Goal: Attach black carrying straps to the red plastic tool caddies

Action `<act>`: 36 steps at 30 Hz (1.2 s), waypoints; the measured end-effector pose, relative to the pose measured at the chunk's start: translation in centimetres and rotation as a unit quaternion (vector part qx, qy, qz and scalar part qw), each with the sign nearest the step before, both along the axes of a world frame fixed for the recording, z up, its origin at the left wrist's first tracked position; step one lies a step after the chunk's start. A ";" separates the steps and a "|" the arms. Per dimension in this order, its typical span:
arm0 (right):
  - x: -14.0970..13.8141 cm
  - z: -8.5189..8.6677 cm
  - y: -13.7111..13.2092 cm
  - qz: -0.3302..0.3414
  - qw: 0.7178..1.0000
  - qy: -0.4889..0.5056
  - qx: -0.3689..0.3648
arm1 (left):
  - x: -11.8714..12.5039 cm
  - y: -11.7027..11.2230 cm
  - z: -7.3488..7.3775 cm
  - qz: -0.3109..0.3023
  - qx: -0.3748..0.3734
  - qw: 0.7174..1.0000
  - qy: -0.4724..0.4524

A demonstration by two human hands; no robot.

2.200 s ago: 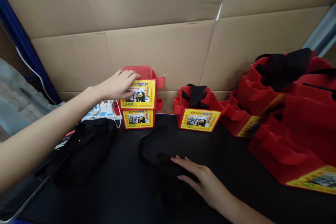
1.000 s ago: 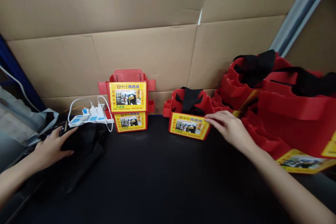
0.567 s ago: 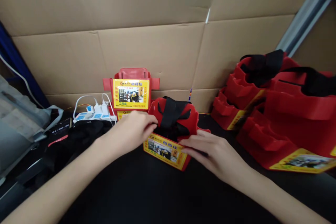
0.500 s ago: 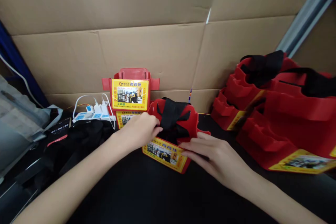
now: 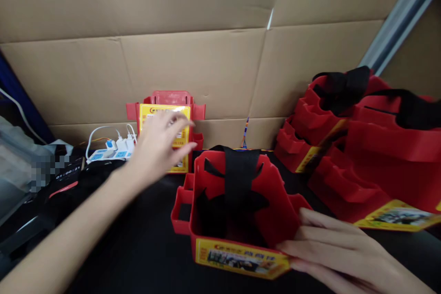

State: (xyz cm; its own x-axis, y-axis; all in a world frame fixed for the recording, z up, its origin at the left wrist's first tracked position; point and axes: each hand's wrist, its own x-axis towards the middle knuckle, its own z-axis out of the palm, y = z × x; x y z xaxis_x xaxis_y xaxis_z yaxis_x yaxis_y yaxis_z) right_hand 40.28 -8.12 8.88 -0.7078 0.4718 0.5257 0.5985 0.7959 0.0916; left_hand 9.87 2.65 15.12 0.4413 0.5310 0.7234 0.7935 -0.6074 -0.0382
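Note:
A red plastic tool box with a yellow picture label stands close in front, its open top tilted toward me. A wide black strap loops over its back wall, with more black webbing inside. My right hand grips the front right corner, thumb outside and fingers over the rim. My left hand, slightly blurred, is off this box with fingers apart. It hovers in front of a stack of red tool boxes by the cardboard, covering part of their yellow labels. I cannot tell whether it touches them.
Nested red tool boxes with black straps stand at the right. A white power strip with plugs and cables lies left of the back stack. Black fabric and a timer display are at the left. A cardboard wall closes off the back.
The strapped tool box has come nearer to me and slightly right, with my right hand on it. My left hand has let go of it and moved up and left to the back stack.

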 end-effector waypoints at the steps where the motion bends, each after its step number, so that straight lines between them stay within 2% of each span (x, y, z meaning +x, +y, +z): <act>1: -0.1 0.0 0.1 0.009 1.000 -0.007 -0.015 | -1.3 1.2 0.9 0.046 0.028 0.998 0.031; 3: -0.7 0.1 0.3 0.024 0.999 -0.005 -0.043 | -3.3 3.8 2.8 0.085 0.014 0.990 0.109; 5: -1.6 0.4 0.7 0.034 0.998 0.015 -0.057 | -4.4 6.0 4.2 0.098 -0.076 0.978 0.168; 7: -2.4 0.6 1.0 0.041 0.997 0.025 -0.061 | -4.6 7.1 4.9 0.094 -0.133 0.971 0.175; 12: -3.2 0.8 1.3 0.043 0.997 0.038 -0.056 | -4.3 6.5 4.6 0.108 -0.076 0.982 0.131; 18: -3.5 1.3 1.1 0.046 0.995 0.050 -0.079 | -3.3 7.0 4.6 0.100 -0.094 0.973 0.188; 24: -3.6 1.3 1.4 0.060 0.993 0.055 -0.089 | -2.1 8.0 4.7 0.094 -0.106 0.969 0.203; 28: -4.1 1.1 1.6 0.072 0.989 0.078 -0.106 | -2.1 7.1 4.4 0.089 -0.084 0.973 0.197; 30: -4.5 1.0 1.8 0.074 0.987 0.085 -0.116 | -2.0 5.6 4.4 0.061 -0.043 0.986 0.152; 31: -4.7 1.0 1.9 0.077 0.986 0.082 -0.125 | -1.8 4.5 4.3 0.027 -0.023 0.992 0.120; 33: -5.1 1.1 2.2 0.092 0.982 0.068 -0.148 | -1.4 2.0 4.1 -0.086 -0.035 0.992 0.090; 34: -5.3 1.1 2.4 0.099 0.980 0.058 -0.160 | -1.0 0.6 3.8 -0.159 -0.074 0.978 0.112; 35: -5.4 1.1 2.7 0.106 0.978 0.048 -0.171 | -0.7 -0.7 3.2 -0.224 -0.138 0.949 0.173; 36: -5.6 1.2 3.0 0.111 0.977 0.039 -0.180 | -0.3 -1.8 2.5 -0.260 -0.188 0.916 0.239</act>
State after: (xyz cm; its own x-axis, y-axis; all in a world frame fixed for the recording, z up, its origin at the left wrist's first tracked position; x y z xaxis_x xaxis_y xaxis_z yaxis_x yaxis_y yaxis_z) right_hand 34.69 -5.16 10.06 -0.7782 0.4756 0.4101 0.4013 0.8789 -0.2578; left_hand 9.59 0.88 17.61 0.9247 0.3298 0.1900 0.3389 -0.9407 -0.0171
